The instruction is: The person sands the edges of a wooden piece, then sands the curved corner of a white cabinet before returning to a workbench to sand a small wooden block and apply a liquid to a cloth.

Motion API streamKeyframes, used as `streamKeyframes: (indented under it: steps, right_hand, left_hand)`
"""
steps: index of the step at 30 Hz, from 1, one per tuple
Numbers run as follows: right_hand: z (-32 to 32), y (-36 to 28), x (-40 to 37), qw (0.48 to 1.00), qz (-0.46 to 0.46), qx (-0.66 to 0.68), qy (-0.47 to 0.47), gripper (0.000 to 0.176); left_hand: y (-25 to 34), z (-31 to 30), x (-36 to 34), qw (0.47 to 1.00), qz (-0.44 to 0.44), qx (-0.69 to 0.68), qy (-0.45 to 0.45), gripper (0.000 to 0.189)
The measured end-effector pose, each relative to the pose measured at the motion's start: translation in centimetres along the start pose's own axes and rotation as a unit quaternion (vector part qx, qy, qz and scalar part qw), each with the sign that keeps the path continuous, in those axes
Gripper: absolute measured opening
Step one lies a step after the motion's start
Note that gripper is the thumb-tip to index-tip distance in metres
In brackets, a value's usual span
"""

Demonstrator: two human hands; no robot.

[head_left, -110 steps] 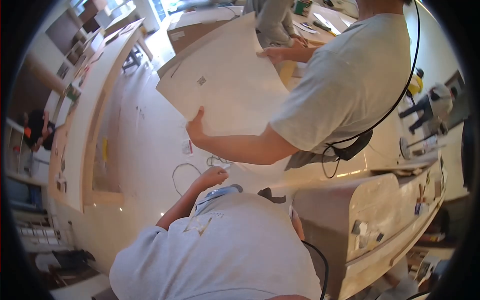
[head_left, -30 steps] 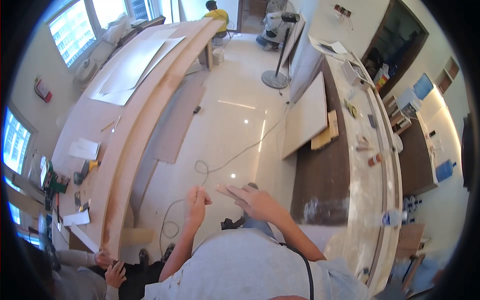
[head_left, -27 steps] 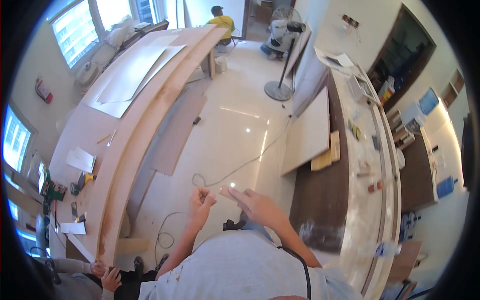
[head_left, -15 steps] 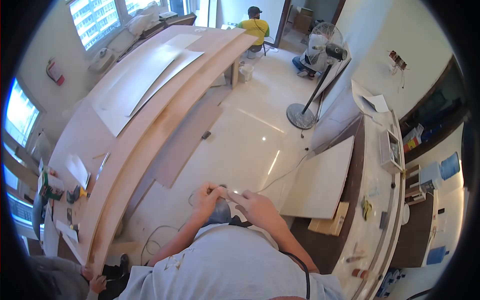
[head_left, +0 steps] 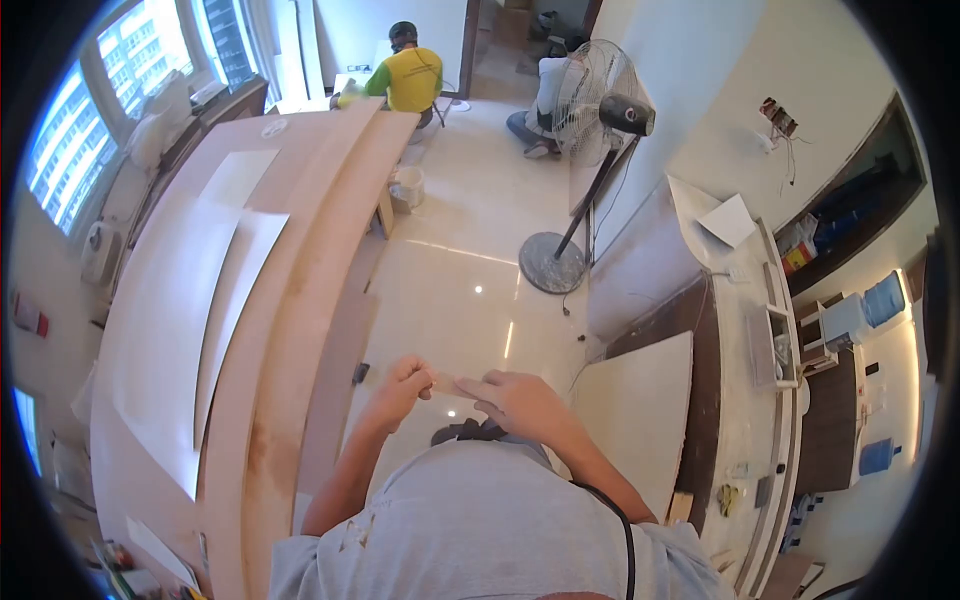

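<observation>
The right hand [head_left: 518,402] is closed on a small flat strip [head_left: 449,382], its grip narrow, with the fingers laid along the strip's right part. The strip lies between the two hands, in front of the wearer's shirt [head_left: 480,510]. The left hand [head_left: 398,392] has its fingers curled in, closed, at the strip's other end — whether it pinches the strip or only sits against it, one cannot tell.

From the hands, pale sheets [head_left: 165,310] overlap on the left counter [head_left: 275,400], toward nine to ten o'clock. A small dark block [head_left: 360,373] lies on the floor [head_left: 450,320] at nine. A person in yellow [head_left: 414,80] sits at twelve, a bucket [head_left: 407,188] nearby. The fan [head_left: 600,105] stands at one — its round base on the floor — and a pale board [head_left: 635,400] is at three.
</observation>
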State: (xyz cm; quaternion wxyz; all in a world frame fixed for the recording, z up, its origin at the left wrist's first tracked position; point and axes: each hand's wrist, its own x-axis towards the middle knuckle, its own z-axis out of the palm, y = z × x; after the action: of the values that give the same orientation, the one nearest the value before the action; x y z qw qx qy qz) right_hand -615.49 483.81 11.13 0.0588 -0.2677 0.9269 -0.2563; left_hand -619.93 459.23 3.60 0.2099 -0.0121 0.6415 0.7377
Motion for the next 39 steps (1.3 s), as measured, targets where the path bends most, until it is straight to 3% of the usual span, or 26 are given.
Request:
streamKeyframes:
  steps: [2, 6, 8, 9, 11, 12, 14, 16, 18, 20, 24, 28, 31, 33, 36, 39]
  right_hand:
    - [-1.4, 3.6, 4.2, 1.000, 0.018, -0.008, -0.008, 0.048]
    - [-3.1, 13.9, 14.2, 0.999, 0.043, 0.008, 0.022, 0.050]
    - [-4.1, 19.5, 20.4, 0.989, 0.065, 0.053, 0.124, 0.051]
    - [-4.3, 22.9, 24.2, 0.988, 0.062, 0.052, 0.129, 0.051]
    - [-4.8, 29.7, 32.1, 0.943, -0.072, 0.112, 0.306, 0.052]
    - [-5.5, 32.6, 35.7, 0.941, -0.070, 0.116, 0.311, 0.052]
    - [-7.5, 38.1, 42.7, 0.926, 0.153, 0.321, 0.129, 0.053]
    - [-9.1, 42.6, 49.7, 0.863, 0.230, 0.442, 0.082, 0.054]
    - [-10.0, 46.8, 56.1, 0.825, 0.225, 0.514, 0.072, 0.053]
    - [-10.1, 51.6, 62.8, 0.812, 0.237, 0.528, 0.077, 0.053]
    - [-9.7, 62.6, 74.9, 0.775, 0.304, 0.546, 0.095, 0.055]
    - [-10.0, 73.1, 79.5, 0.740, 0.381, 0.551, 0.059, 0.054]
    - [-11.1, 79.0, 80.9, 0.761, 0.399, 0.508, 0.057, 0.049]
    - [-12.3, 82.8, 82.6, 0.717, 0.486, 0.497, 0.048, 0.045]
    - [-14.0, 90.3, 88.2, 0.742, 0.485, 0.462, -0.024, 0.050]
    - [-16.0, 96.8, 95.0, 0.760, 0.444, 0.474, -0.034, 0.055]
  left_hand:
    - [2.0, 0.0, 5.3, 0.976, 0.050, 0.211, 0.035, 0.024]
    - [5.7, 0.1, 16.9, 0.982, 0.037, 0.180, 0.037, 0.028]
    - [7.3, -0.6, 22.9, 0.978, 0.017, 0.204, 0.034, 0.027]
    - [7.9, -0.6, 25.9, 0.977, 0.021, 0.208, 0.035, 0.027]
    - [9.6, -0.3, 31.0, 0.983, 0.067, 0.159, 0.059, 0.023]
    - [10.8, -0.4, 33.4, 0.982, 0.066, 0.165, 0.057, 0.023]
    - [13.0, -0.5, 37.5, 0.992, 0.080, 0.086, 0.039, 0.017]
    - [15.7, -1.2, 40.9, 0.988, 0.083, 0.086, 0.095, 0.016]
    - [17.8, -2.7, 43.5, 0.981, 0.082, 0.091, 0.152, 0.015]
    - [19.8, -4.5, 47.5, 0.968, 0.151, 0.050, 0.194, 0.017]
    - [24.1, -7.3, 56.8, 0.964, 0.190, -0.015, 0.187, 0.018]
    - [28.7, -8.5, 68.1, 0.964, 0.174, -0.064, 0.191, 0.022]
    - [32.8, -10.1, 76.2, 0.973, 0.137, -0.071, 0.172, 0.024]
    - [34.8, -10.6, 81.6, 0.978, 0.121, -0.083, 0.147, 0.024]
    - [36.8, -11.6, 90.9, 0.979, 0.122, -0.053, 0.155, 0.024]
    - [38.1, -11.1, 101.0, 0.979, 0.105, -0.042, 0.170, 0.017]
